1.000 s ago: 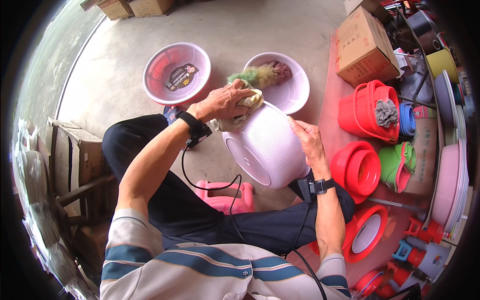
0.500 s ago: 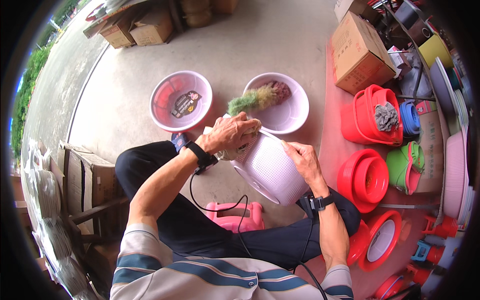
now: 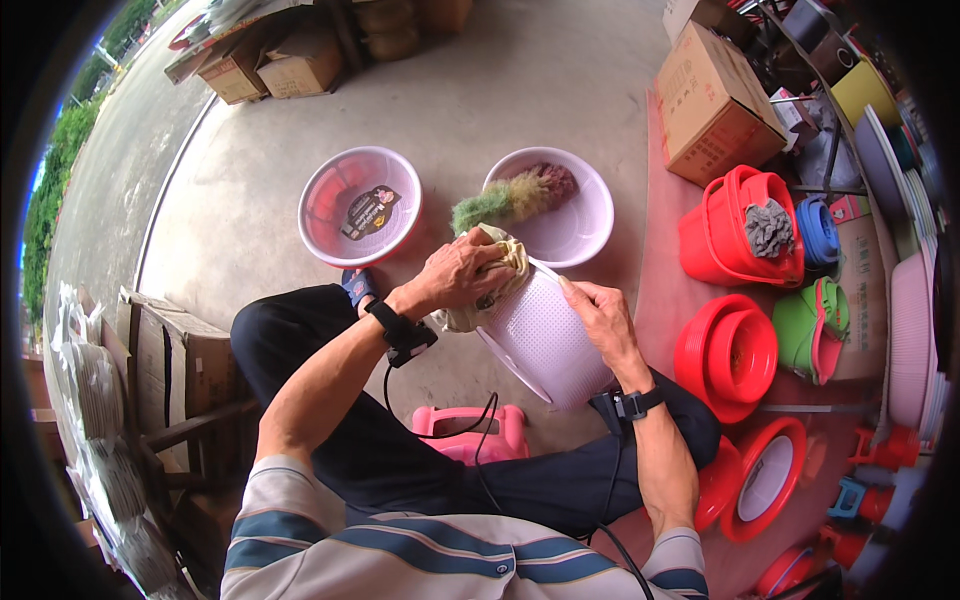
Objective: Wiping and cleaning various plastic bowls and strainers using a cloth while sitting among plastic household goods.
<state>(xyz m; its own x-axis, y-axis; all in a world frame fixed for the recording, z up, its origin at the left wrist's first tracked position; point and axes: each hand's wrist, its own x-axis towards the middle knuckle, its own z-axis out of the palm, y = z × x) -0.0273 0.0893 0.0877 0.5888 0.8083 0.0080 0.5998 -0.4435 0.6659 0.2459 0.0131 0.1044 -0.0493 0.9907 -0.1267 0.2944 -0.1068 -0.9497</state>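
A pale pink perforated plastic basket (image 3: 545, 335) rests tilted on my lap. My right hand (image 3: 598, 318) grips its right side and steadies it. My left hand (image 3: 462, 270) presses a crumpled beige cloth (image 3: 500, 275) against the basket's upper left rim. Both wrists wear black bands with cables. Just beyond my hands, a pale pink basin (image 3: 583, 225) on the concrete floor holds a green and maroon feather duster (image 3: 512, 195).
A pink basin with a dark label (image 3: 362, 207) lies on the floor at left. Red buckets (image 3: 738, 232) and stacked red bowls (image 3: 727, 355) stand on the right, with a green bucket (image 3: 805, 330) and cardboard boxes (image 3: 712, 105). A pink stool (image 3: 470, 432) sits under me.
The basket has turned and tilted more in my lap, and my left hand with the cloth has slid along its rim. The view has shifted slightly.
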